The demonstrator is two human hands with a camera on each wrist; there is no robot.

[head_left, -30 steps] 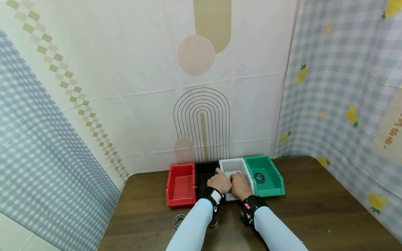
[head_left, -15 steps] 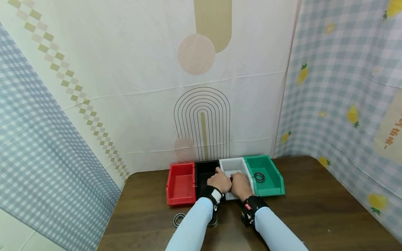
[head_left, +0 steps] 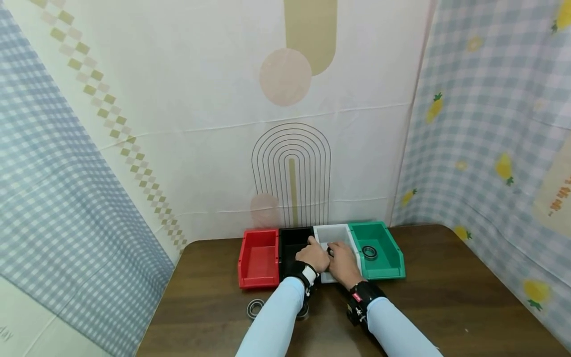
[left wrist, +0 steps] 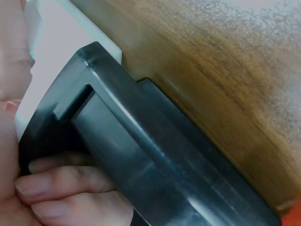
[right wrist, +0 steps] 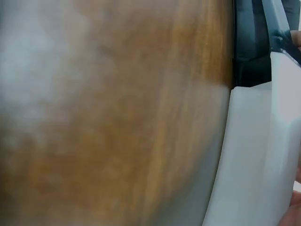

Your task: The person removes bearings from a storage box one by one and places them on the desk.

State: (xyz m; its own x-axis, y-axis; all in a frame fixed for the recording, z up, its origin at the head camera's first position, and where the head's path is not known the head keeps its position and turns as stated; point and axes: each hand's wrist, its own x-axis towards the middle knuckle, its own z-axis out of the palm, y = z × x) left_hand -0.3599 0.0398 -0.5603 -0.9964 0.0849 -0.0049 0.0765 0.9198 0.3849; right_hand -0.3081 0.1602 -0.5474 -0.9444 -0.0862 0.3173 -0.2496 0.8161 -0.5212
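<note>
In the head view my left hand (head_left: 313,257) reaches over the black bin (head_left: 295,235). Its lower fingers (left wrist: 70,183) curl inside that bin in the left wrist view, while one finger points toward the back wall. My right hand (head_left: 344,263) is over the white bin (head_left: 332,232), its fingers bent round a small dark ring that looks like a bearing (head_left: 330,252). The two hands meet near the wall between these bins. Whether the left fingertips also hold the ring is hidden. Only slivers of the right fingers (right wrist: 294,209) show behind the white bin in the right wrist view.
A red bin (head_left: 259,260) stands on the left of the row. The green bin (head_left: 383,263) on the right holds one bearing (head_left: 369,253). Two more bearings lie on the wooden table in front: one bearing (head_left: 255,308) beside the left sleeve, another bearing (head_left: 303,311) partly behind it.
The right hand has shifted slightly and its fingers have spread a little from the left hand, uncovering the dark ring. The left hand stays in place. The head view has turned slightly.
</note>
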